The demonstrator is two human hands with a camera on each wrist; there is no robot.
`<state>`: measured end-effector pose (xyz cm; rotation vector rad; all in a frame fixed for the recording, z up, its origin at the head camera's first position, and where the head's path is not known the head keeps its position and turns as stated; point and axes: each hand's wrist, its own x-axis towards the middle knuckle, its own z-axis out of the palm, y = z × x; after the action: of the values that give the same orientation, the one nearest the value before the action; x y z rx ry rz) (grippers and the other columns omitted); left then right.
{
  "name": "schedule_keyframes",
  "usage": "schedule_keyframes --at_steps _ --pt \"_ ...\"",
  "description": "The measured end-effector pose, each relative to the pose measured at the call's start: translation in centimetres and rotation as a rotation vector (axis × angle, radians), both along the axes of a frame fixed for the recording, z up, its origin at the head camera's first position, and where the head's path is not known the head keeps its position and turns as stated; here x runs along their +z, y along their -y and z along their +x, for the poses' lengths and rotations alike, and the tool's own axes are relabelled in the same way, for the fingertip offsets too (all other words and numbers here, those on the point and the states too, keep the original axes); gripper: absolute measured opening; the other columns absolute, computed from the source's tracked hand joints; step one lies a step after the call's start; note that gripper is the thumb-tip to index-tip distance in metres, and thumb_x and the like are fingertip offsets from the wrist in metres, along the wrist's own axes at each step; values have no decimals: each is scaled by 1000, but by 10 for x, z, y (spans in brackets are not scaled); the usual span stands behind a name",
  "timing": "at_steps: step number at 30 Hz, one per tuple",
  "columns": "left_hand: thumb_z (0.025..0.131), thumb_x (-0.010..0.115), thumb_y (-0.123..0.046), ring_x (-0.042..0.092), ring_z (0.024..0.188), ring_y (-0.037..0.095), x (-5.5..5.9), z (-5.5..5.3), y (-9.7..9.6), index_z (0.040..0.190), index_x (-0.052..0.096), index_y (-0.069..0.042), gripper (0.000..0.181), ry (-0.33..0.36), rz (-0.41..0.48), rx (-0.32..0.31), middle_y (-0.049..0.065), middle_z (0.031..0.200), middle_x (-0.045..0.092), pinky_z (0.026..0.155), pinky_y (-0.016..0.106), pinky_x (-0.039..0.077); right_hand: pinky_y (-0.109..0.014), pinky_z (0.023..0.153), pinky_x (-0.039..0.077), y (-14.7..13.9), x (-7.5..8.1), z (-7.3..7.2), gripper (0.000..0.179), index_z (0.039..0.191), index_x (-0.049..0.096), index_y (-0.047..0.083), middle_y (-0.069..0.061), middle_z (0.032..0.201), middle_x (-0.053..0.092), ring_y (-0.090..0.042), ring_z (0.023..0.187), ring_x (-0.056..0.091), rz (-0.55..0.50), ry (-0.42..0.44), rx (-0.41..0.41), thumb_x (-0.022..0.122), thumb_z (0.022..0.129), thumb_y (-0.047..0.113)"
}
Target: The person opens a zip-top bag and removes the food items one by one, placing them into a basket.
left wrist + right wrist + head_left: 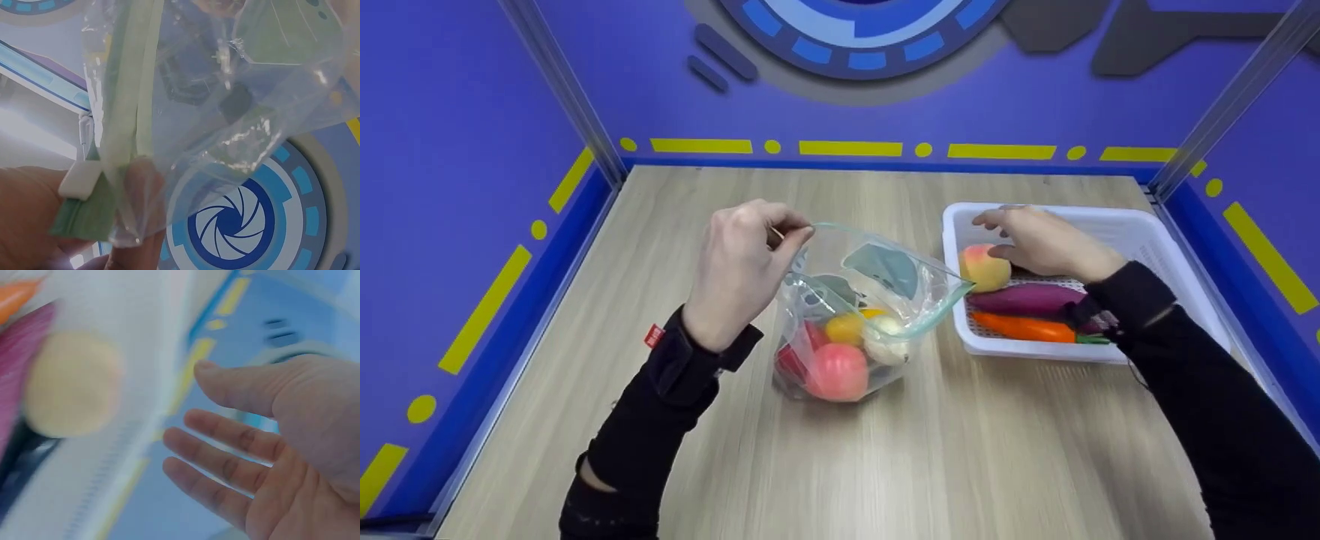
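Note:
My left hand (741,262) pinches the upper left corner of a clear zip bag (214,135), beside its white slider (80,180). The bag stands on the table with its mouth gaping toward the right. Through its wall show a pink peach-like fruit (838,373), a red piece (795,352), a yellow piece (845,328) and a white onion-like bulb (886,341). Over the white basket (1080,212) hovers my right hand (1039,238), fingers spread and holding nothing. Close by its thumb lies a yellow-pink peach (984,270) in the basket, apart from the fingers in the right wrist view.
In the basket lie a purple eggplant (1016,298), an orange carrot (1024,327) and a dark item (25,453) beside the peach. The basket stands right of the bag, whose right corner reaches its rim. Blue panels (847,112) wall the table (855,472) at back and sides.

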<state>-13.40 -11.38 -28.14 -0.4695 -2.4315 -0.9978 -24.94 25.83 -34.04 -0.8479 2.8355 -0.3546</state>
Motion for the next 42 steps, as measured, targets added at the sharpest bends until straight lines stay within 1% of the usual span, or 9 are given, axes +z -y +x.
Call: schedule_keyframes --at_steps 6,10,14,19,21,28,32,37,42 --pt "93 80 -7 74 73 23 0 0 -1 94 82 -1 6 2 2 -6 13 87 80 69 37 62 -62 93 59 20 50 45 43 136 66 3 -23 133 71 -43 115 70 -46 -208 7 77 94 7" --pt "93 80 -8 74 72 23 0 0 -2 94 82 -2 7 9 4 -8 13 88 80 68 37 62 -58 87 61 37 74 74 39 132 69 6 -20 128 73 -41 110 70 -104 -314 0 78 95 10" --pt "93 80 -8 74 73 23 1 1 -3 95 82 -2 7 13 2 -11 12 88 80 68 36 62 -47 77 62 58 80 98 33 127 71 5 -16 118 76 -33 90 71 -201 -395 80 77 95 5" --pt "93 80 -8 74 73 23 1 1 -2 95 82 -2 7 12 0 -12 13 88 80 69 36 62 -36 62 58 86 74 117 27 121 74 5 -12 106 77 -21 66 63 -256 -426 199 75 94 1" --pt "93 79 -8 74 73 23 0 1 -2 94 82 -2 7 8 -3 -6 13 88 80 68 36 61 -36 63 59 97 68 120 25 119 75 6 -11 104 78 -21 66 65 -251 -425 231 74 95 2" --pt "95 78 -8 75 73 23 1 2 -3 94 82 -2 7 17 -10 -15 13 87 80 67 35 61 -39 60 59 120 48 115 20 113 77 7 -9 95 73 -27 75 71 -206 -418 238 74 94 3" --pt "95 78 -8 75 73 23 1 1 -3 94 82 -2 7 18 -6 -19 13 88 80 67 35 62 -39 72 64 128 42 112 21 113 77 3 -12 99 75 -27 83 72 -197 -361 268 75 93 2" --pt "95 78 -9 74 74 23 1 1 -3 95 82 -3 7 22 -8 -13 12 88 80 67 35 61 -42 78 65 144 26 100 22 112 78 4 -13 101 78 -29 90 76 -37 -270 274 80 91 6" --pt "94 79 -7 74 75 23 -1 2 -5 95 82 -2 6 24 -3 -21 13 88 80 68 35 60 -40 74 65 153 5 87 21 109 77 2 -15 95 76 -30 82 74 96 -165 292 80 88 1"
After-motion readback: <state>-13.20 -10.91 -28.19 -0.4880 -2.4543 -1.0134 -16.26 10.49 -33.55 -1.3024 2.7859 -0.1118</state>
